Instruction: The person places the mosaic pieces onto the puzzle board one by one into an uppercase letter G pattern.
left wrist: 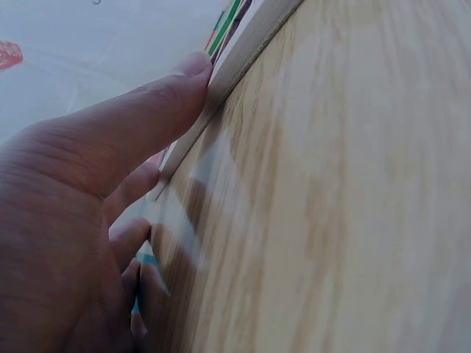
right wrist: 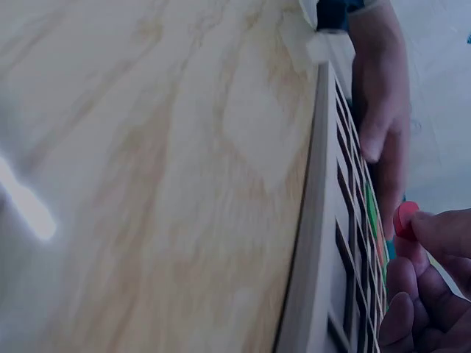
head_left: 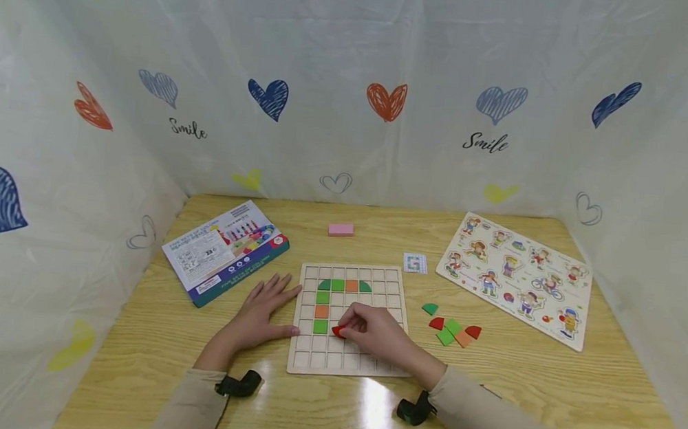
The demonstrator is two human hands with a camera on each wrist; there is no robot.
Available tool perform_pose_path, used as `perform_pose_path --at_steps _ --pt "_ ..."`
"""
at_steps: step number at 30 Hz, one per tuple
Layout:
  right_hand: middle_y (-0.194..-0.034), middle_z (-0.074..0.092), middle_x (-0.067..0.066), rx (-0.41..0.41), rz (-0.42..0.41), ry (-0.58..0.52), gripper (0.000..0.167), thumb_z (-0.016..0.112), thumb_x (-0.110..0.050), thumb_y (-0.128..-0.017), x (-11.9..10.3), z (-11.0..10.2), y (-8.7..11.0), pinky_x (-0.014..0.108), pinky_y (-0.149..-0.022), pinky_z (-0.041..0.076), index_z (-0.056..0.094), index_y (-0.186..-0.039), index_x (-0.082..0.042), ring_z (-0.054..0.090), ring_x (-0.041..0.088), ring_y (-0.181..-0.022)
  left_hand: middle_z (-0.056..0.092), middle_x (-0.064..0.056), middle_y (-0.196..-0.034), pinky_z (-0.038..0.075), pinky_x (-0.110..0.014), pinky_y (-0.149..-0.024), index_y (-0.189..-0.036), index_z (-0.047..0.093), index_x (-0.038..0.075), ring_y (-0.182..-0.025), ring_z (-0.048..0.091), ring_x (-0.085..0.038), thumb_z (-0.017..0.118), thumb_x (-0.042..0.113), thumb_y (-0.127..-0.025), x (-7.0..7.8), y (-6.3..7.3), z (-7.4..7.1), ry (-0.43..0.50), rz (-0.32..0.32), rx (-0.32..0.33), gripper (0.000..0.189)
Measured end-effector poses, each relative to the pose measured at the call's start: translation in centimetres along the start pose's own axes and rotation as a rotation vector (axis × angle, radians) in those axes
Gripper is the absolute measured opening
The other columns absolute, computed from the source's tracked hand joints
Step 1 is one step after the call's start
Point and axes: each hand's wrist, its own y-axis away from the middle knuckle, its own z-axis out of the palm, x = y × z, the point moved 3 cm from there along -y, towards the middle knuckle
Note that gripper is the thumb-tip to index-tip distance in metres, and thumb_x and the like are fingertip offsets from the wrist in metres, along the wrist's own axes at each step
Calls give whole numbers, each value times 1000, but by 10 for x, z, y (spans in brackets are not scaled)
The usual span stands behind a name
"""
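A wooden grid board (head_left: 342, 366) lies on the table, with green and orange tiles set in a row and a column of its cells. Among them are an orange square (head_left: 321, 312) and a green quarter-circle (head_left: 365, 287). Between thumb and fingertips, my right hand (head_left: 377, 334) pinches a red quarter-circle tile (head_left: 337, 332) over the board, just right of the lowest green square (head_left: 320, 326). My left hand (head_left: 261, 312) spreads its fingers at the board's left side. In the left wrist view, its thumb (left wrist: 158, 107) touches the board's edge (left wrist: 243, 62).
Several loose red, green and orange tiles (head_left: 446, 336) lie right of the board. A small pattern card (head_left: 415, 263) sits at its upper right corner. Farther out are a picture puzzle board (head_left: 518, 279), a printed box (head_left: 225, 251) and a pink block (head_left: 340, 230).
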Motion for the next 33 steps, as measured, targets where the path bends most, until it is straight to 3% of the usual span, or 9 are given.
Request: perform_pose_path --at_steps 13,20,24,33 --pt "-81 65 -16 -73 -61 45 3 73 -18 -95 -17 37 -18 18 -66 51 71 -97 -17 59 -3 -72 16 -8 -170 -1 -55 -124 -160 38 21 -157 4 -33 74 57 -87 -1 0 0 -4 16 15 88" --pt "-81 61 -16 -53 -63 141 4 74 -18 -94 -18 41 -19 18 -67 48 71 -95 -18 55 -2 -73 16 -9 -170 -1 -54 -124 -159 38 20 -157 4 -33 74 55 -87 -1 1 0 2 18 13 88" --pt "-82 58 -15 -39 -73 189 7 74 -26 -96 -19 41 -18 19 -67 46 70 -93 -20 52 -1 -73 16 -9 -170 -1 -54 -124 -160 37 20 -157 4 -33 74 55 -88 -1 1 0 0 17 14 88" --pt "-84 59 -12 -20 -152 330 7 77 -22 -91 -24 44 -17 19 -72 47 72 -93 -18 52 2 -78 16 -8 -170 -1 -54 -125 -159 38 21 -157 4 -33 74 57 -87 -1 0 1 3 10 17 88"
